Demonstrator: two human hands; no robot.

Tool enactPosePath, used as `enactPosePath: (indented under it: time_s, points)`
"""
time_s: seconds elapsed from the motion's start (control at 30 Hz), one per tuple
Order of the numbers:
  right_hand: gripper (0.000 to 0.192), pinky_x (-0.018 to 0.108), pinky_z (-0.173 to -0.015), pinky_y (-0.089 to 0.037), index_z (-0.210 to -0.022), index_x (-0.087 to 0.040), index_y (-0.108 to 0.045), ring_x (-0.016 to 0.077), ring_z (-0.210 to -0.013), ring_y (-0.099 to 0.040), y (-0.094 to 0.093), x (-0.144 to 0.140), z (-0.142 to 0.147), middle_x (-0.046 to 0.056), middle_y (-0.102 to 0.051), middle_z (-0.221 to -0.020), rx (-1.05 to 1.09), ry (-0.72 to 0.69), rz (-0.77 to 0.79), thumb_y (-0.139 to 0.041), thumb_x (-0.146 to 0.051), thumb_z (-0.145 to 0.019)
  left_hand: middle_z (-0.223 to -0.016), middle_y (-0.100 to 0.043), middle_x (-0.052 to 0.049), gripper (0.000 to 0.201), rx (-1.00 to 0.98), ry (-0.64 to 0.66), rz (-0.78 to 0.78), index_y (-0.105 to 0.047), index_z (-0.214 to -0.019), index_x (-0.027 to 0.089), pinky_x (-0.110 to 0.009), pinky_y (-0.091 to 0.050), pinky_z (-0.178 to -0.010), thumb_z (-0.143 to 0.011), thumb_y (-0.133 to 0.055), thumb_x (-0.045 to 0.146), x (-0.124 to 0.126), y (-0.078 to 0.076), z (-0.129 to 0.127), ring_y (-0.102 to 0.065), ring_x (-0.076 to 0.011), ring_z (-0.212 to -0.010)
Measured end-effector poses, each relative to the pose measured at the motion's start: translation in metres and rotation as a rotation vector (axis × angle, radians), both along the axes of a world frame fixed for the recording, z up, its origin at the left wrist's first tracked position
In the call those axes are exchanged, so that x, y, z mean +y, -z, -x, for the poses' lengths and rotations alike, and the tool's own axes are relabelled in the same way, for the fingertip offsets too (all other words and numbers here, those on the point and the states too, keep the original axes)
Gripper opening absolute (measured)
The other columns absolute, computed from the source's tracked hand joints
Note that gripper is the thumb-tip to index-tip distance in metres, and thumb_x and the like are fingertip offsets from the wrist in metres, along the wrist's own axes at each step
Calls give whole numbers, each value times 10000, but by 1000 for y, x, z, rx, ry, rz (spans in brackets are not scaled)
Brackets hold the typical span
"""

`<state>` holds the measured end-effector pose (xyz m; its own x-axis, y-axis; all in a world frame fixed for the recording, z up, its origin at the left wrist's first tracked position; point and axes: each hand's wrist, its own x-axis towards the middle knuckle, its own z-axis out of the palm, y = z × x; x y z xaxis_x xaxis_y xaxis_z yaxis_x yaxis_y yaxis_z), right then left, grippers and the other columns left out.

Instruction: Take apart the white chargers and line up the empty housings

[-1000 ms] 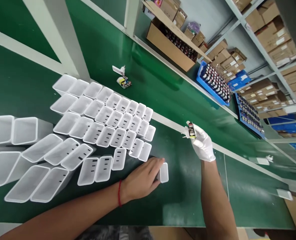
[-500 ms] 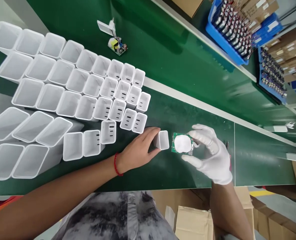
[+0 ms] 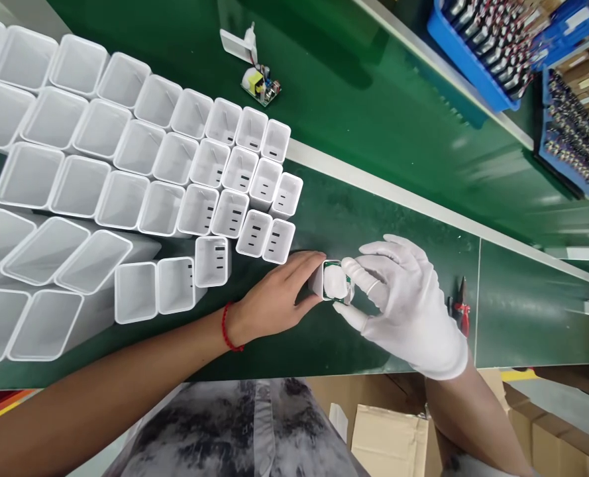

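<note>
My bare left hand (image 3: 279,291), with a red cord at its wrist, is closed around a small white plastic housing (image 3: 317,281) whose open end faces right. My right hand (image 3: 398,298), in a white glove, pinches a green circuit board (image 3: 350,286) between thumb and fingers. A white round pad (image 3: 334,282) covers most of the board's face. The board's left part sits in the mouth of the housing, and its right edge still shows at my fingertips. How deep it reaches inside is hidden.
Rows of open white housings (image 3: 140,147) fill the left of the green bench. Beyond the white strip lies another board with a plug (image 3: 260,83). Red-handled pliers (image 3: 462,308) rest right of my glove. Blue trays of parts (image 3: 478,59) stand at the far right.
My right hand has moved left, bringing the circuit board from beside the housing into its mouth. My left hand keeps its hold. The view has shifted slightly, and the pliers show more fully.
</note>
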<state>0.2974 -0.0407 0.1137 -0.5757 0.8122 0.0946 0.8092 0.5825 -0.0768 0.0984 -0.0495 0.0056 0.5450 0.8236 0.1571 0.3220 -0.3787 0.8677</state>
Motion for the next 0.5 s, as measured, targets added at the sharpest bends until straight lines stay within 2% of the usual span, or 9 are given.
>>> enactPosePath:
  time_s: [0.27,0.5]
  points:
    - [323,495,-861,-545,-1043,-256,-647,301,-1061,-590,-7,3,8,64,-660,-974,-39,52,6,-710,-354,-741,-1395,-511,-97,527,2,6,-7,-358,-1392,194,-419,-434,-1144,-912,-574,177,2,-3,0,-478,-233,-1333]
    - [317,451,-885,-546,-1035,-189,-604,259,-1015,-569,-8,6,10,68,-637,-941,-75,-20,-38,-694,-323,-761,-1410,-508,-106,548,0,23,29,-362,-1399,191,-409,-434,-1149,-897,-580,152,3,-4,1,-466,-235,-1346]
